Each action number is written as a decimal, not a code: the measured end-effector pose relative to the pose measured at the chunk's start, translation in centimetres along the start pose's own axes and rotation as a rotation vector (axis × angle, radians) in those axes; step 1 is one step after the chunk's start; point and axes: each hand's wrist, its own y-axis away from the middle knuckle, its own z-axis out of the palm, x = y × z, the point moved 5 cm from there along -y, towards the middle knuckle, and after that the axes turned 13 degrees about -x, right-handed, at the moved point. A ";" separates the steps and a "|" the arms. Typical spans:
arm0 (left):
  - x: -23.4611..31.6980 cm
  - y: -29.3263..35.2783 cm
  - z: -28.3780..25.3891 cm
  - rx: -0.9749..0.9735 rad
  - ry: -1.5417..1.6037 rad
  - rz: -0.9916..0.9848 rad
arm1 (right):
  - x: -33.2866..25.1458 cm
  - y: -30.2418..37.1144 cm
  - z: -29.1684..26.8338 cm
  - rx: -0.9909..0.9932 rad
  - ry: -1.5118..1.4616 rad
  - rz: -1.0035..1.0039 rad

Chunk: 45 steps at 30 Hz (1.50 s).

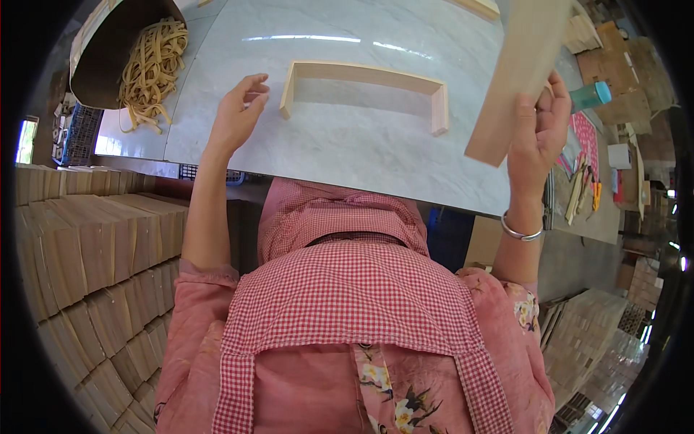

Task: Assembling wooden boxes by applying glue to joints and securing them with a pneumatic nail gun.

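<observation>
My right hand (541,123) grips a flat wooden board (517,79) near its lower end and holds it raised over the right side of the table. The board's far end runs out of the picture at the top. In front of me a three-sided wooden frame (369,74) stands on edge on the table, its gap facing me. My left hand (244,108), fingers loosely curled and apart, hovers just left of the frame and holds nothing.
The marble-patterned table (325,155) spans the front. Rubber bands (155,65) spill from a container (97,61) at far left. Wooden pieces (94,246) are stacked at lower left. Beyond the right hand are a turquoise-capped bottle (593,95) and tools (580,188).
</observation>
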 end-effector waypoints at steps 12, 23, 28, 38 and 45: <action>12.7 5.4 5.9 0.141 -0.336 0.630 | 1.6 2.6 5.5 0.060 -0.693 -0.081; 8.7 10.4 10.8 0.457 -0.775 0.596 | 4.1 8.9 14.2 -0.306 -0.501 0.264; 6.6 11.3 9.9 0.573 -0.935 0.565 | 5.5 12.4 15.8 -0.627 -0.142 0.314; 4.7 10.3 9.0 0.538 -0.938 0.496 | 0.8 11.2 16.8 -0.864 -0.055 0.111; 5.0 10.6 9.6 0.524 -1.033 0.466 | -1.1 10.2 15.9 -0.568 0.060 -0.279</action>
